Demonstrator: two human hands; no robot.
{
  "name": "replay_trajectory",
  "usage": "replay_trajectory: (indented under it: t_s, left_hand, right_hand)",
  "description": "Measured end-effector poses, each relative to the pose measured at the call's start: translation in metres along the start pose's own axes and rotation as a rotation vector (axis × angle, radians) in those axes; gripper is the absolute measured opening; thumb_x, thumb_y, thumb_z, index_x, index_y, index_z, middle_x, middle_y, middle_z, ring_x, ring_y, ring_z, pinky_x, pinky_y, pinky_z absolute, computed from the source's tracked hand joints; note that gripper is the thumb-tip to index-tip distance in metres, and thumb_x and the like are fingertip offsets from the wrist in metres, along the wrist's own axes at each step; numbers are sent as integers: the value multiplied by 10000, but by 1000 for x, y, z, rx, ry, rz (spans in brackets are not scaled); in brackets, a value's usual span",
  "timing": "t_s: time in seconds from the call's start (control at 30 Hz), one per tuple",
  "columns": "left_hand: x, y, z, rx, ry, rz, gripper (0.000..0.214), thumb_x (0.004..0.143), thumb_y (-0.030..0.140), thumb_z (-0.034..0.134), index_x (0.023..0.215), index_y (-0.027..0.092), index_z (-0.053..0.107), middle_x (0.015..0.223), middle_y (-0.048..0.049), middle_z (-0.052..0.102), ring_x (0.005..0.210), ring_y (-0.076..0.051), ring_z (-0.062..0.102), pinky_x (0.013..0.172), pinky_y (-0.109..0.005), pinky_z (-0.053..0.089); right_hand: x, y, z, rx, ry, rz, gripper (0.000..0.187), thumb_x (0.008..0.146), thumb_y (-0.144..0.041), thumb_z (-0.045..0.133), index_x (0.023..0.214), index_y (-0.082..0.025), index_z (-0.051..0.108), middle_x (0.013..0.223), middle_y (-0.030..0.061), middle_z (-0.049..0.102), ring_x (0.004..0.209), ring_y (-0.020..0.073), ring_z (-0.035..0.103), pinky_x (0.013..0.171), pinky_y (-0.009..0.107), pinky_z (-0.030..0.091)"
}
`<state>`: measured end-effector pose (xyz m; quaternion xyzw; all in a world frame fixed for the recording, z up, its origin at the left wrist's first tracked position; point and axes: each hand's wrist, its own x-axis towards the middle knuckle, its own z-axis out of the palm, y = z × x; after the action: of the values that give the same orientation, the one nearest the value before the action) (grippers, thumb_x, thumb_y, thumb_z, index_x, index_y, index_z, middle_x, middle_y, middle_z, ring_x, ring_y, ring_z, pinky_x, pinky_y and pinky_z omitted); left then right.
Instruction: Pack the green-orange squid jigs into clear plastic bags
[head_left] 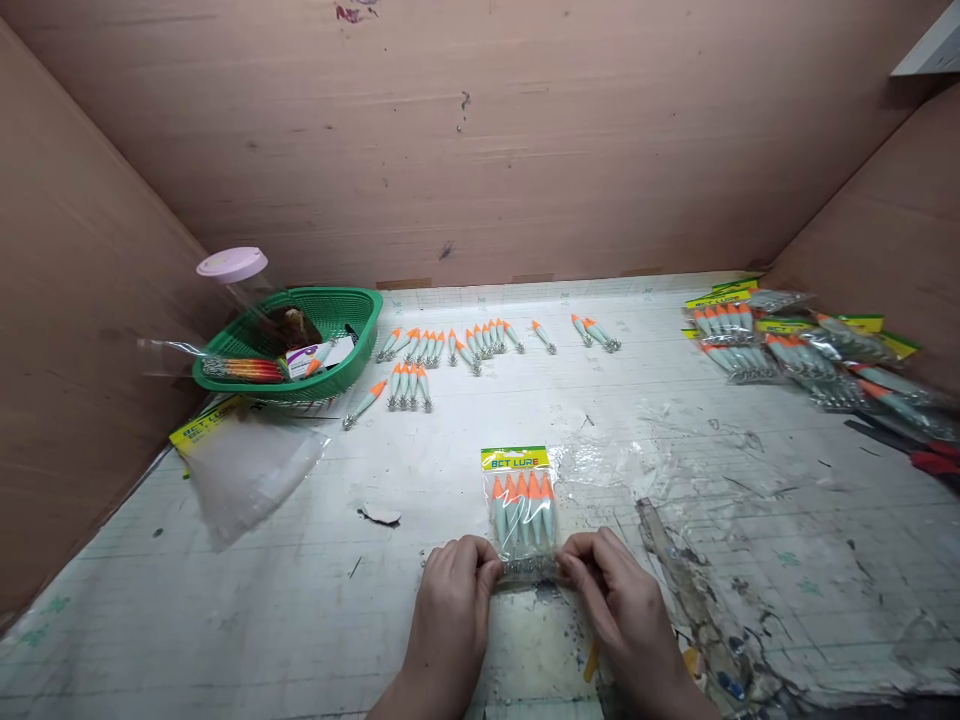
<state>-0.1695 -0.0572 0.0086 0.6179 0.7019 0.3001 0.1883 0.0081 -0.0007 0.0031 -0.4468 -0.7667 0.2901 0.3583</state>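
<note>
A clear plastic packet of fishing lures (pixel 523 510) lies flat at the front middle of the table, its yellow and green header reading BCT LURE at the far end. Inside it, several pale lures with orange tips sit side by side, their metal hooks toward me. My left hand (pixel 457 590) pinches the packet's lower left corner between thumb and bent fingers. At the lower right corner, my right hand (pixel 615 590) pinches the plastic in the same way. Beyond the packet, loose lures (pixel 409 386) of the same kind lie in short rows.
A green basket (pixel 358 345) at the back left holds a pink-lidded clear jar (pixel 232 265) and other lures. Flat BCT LURE bags (pixel 247 465) lie before it. Filled packets (pixel 799 350) are heaped at the back right, near a red-and-black handled tool (pixel 934 460). Wooden boards enclose the table.
</note>
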Motion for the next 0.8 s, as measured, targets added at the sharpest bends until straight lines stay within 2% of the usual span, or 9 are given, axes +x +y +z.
replay_trajectory:
  t_s: [0.2, 0.33, 0.43, 0.5, 0.63, 0.73, 0.8]
  left_hand:
    - [9, 13, -1, -88, -75, -239, 209, 889, 281, 384, 709, 210, 464, 683, -15, 598, 656, -175, 566, 600, -276, 410]
    - [15, 21, 2, -59, -75, -351, 200, 849, 262, 410, 654, 219, 400, 602, 14, 531, 583, -155, 534, 552, -248, 370]
    - [21, 24, 1, 1, -55, -351, 199, 828, 219, 404, 630, 220, 378, 644, 8, 502, 580, -142, 521, 552, -240, 371]
    - [25, 22, -1, 52, -56, -331, 177, 819, 200, 399, 643, 213, 411, 741, -19, 509, 594, -138, 522, 561, -246, 387]
    - [33, 17, -10, 31, -77, -358, 176, 827, 166, 338, 819, 191, 512, 848, -52, 553, 658, -159, 563, 597, -275, 414]
    - [37, 15, -15, -122, -64, -358, 164, 829, 331, 440, 779, 196, 519, 799, -45, 582, 753, -195, 576, 663, -305, 434]
    - [38, 15, -13, -282, -47, -345, 261, 729, 439, 591, 710, 204, 481, 712, -13, 564, 714, -186, 562, 647, -292, 435]
  right_hand:
    - [5, -5, 10, 29, 17, 244, 311, 901, -411, 444, 697, -199, 545, 626, 16, 558, 558, 138, 526, 498, 232, 423]
    - [10, -5, 16, -57, 41, 322, 311, 840, -427, 494, 616, -212, 480, 541, -11, 498, 480, 128, 468, 444, 230, 377]
    - [14, -2, 16, -112, 72, 315, 285, 799, -403, 520, 602, -225, 413, 504, -35, 455, 434, 118, 430, 418, 228, 355]
    - [16, 0, 15, -113, 95, 285, 235, 789, -388, 523, 643, -224, 438, 517, -34, 466, 433, 124, 442, 422, 235, 369]
    - [17, 2, 15, -99, 115, 215, 192, 818, -337, 476, 674, -214, 511, 610, 18, 535, 532, 163, 520, 494, 269, 422]
    - [18, 3, 13, -55, 117, 163, 249, 856, -341, 446, 649, -216, 507, 641, 29, 549, 598, 173, 546, 538, 272, 447]
    - [17, 3, 12, 92, 102, 166, 265, 886, -373, 433, 690, -215, 515, 649, 18, 543, 604, 163, 543, 545, 260, 458]
